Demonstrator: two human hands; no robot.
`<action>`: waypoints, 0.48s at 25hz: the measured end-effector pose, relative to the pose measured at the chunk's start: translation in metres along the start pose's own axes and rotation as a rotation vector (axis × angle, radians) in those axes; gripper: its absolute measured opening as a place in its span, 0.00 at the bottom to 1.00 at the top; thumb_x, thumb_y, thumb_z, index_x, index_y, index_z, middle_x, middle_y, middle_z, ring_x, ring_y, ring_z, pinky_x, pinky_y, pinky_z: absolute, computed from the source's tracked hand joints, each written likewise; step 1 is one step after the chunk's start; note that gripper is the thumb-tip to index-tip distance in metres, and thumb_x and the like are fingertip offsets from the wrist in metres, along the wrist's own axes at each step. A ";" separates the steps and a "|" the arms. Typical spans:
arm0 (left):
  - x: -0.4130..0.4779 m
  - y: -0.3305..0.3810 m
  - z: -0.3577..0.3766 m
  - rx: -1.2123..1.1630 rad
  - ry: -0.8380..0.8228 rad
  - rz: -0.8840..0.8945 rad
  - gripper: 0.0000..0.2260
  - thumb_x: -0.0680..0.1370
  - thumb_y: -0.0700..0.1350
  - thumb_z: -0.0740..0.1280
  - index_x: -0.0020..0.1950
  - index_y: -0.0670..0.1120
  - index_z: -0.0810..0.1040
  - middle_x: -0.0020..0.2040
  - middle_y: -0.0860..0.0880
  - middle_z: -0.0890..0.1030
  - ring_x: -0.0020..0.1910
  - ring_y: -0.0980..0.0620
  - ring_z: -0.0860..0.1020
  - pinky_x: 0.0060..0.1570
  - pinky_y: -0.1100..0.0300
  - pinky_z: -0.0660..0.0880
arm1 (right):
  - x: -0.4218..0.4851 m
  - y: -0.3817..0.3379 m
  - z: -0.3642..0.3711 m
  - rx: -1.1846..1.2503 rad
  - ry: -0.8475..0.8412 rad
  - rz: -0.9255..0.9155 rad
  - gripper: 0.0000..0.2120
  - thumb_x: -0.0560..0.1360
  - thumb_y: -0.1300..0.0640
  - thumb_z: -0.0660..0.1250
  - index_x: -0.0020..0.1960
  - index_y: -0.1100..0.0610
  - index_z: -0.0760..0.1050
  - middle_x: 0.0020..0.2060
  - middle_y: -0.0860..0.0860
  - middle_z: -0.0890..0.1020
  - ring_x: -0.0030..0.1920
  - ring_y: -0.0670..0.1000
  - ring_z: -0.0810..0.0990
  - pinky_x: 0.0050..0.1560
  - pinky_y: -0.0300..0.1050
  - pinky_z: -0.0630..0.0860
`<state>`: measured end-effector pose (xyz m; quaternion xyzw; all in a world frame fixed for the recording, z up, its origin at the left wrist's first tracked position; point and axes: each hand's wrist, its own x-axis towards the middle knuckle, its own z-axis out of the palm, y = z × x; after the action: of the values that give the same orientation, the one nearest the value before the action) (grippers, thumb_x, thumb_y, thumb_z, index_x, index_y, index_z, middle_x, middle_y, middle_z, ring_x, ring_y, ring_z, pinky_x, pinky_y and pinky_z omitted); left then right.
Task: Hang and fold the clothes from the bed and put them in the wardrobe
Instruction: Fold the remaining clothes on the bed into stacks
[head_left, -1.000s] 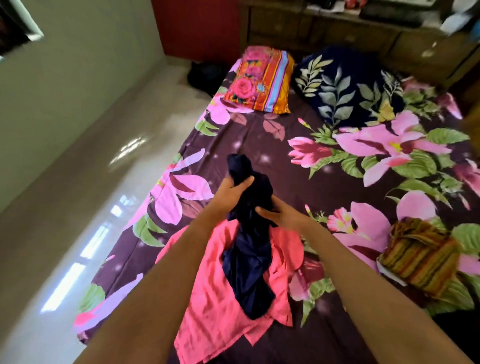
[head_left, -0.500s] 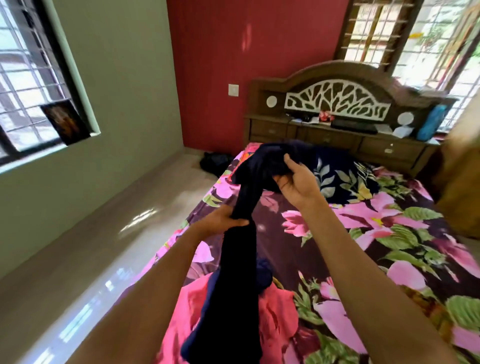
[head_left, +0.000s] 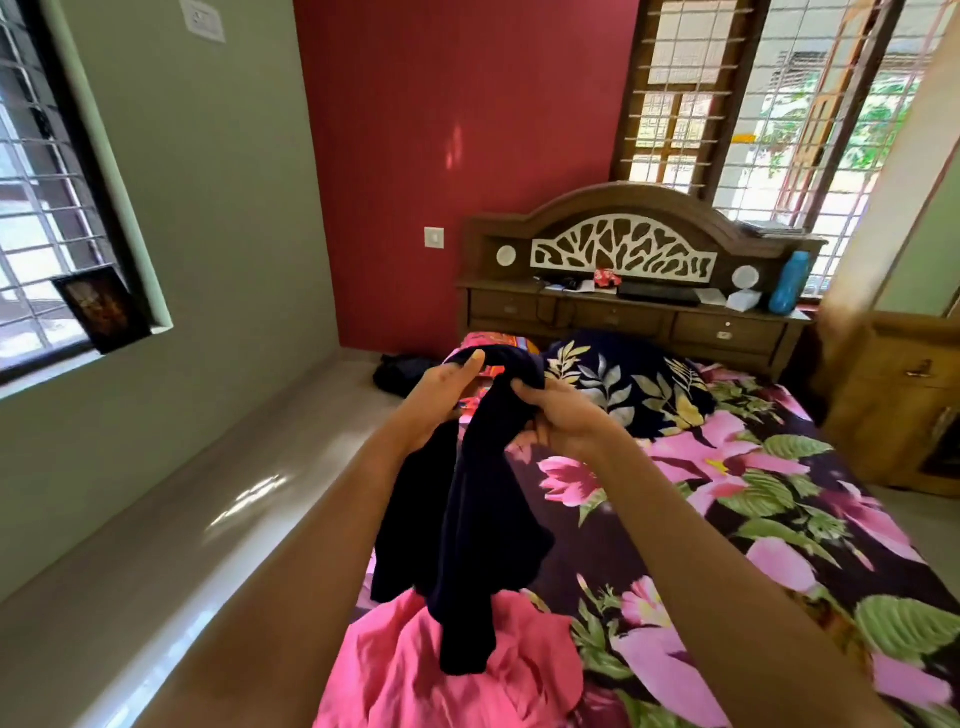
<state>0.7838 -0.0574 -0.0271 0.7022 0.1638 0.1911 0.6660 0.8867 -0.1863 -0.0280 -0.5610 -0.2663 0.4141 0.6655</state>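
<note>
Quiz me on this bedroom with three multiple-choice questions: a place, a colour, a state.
1. Where does the pink garment lie?
A. on a chair
B. on the bed, under the dark garment
C. in a basket

2. What colour is the bottle on the headboard shelf?
A. blue
B. yellow
C. white

3. How is the dark garment?
A. folded flat
B. on a hanger
C. gripped by the left hand and right hand, hanging crumpled

Answers: 1 B, it spreads on the floral sheet; 2 A, plainly blue; 3 C, both hands grip its top.
</note>
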 end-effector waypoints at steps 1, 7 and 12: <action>-0.005 -0.005 -0.002 0.138 -0.076 0.002 0.13 0.79 0.57 0.59 0.54 0.50 0.77 0.49 0.55 0.80 0.50 0.58 0.78 0.53 0.60 0.73 | 0.001 -0.018 -0.002 0.158 0.028 -0.048 0.08 0.81 0.60 0.56 0.51 0.61 0.74 0.40 0.56 0.83 0.39 0.53 0.83 0.33 0.47 0.82; -0.014 0.002 0.016 0.072 -0.150 0.053 0.10 0.77 0.36 0.65 0.58 0.40 0.76 0.40 0.56 0.83 0.37 0.62 0.81 0.37 0.69 0.76 | 0.005 -0.068 -0.022 0.508 0.164 -0.150 0.12 0.81 0.53 0.59 0.52 0.62 0.74 0.42 0.59 0.83 0.40 0.56 0.84 0.43 0.51 0.81; 0.015 0.038 0.022 -0.202 0.150 0.000 0.16 0.77 0.44 0.66 0.60 0.34 0.75 0.47 0.44 0.81 0.44 0.50 0.80 0.46 0.60 0.77 | -0.023 -0.035 -0.039 -0.269 0.113 0.133 0.19 0.74 0.41 0.66 0.48 0.58 0.74 0.35 0.52 0.76 0.35 0.51 0.76 0.44 0.49 0.76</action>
<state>0.8063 -0.0716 0.0108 0.6152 0.1931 0.2585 0.7193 0.9157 -0.2269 -0.0006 -0.6840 -0.2437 0.3855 0.5694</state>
